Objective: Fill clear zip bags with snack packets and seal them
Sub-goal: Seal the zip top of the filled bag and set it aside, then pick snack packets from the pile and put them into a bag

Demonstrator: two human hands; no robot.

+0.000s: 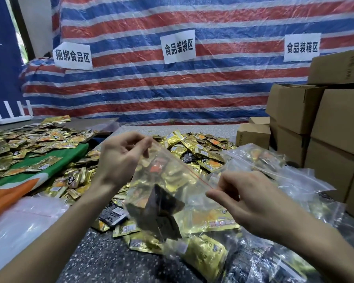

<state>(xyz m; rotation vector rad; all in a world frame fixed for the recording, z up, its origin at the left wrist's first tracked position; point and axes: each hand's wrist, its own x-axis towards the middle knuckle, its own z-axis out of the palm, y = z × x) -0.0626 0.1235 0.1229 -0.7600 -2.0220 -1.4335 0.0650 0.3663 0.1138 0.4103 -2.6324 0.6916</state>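
Clear bag [172,193] pinched between both hands [121,158] [251,199]

Your bag [168,180] is clear, raised and tilted, its red zip line slanting down to the right. Gold and dark packets [159,209] sag in its low corner. More gold ones lie in a heap [192,148] beneath.

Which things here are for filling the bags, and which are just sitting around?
For the job: clear plastic zip bag holding gold packets, pinched by left hand and right hand; heap of gold foil snack packets; filled clear bags.
Just lying about: brown cardboard boxes; white router with antennas; white paper signs; red-blue striped tarp.
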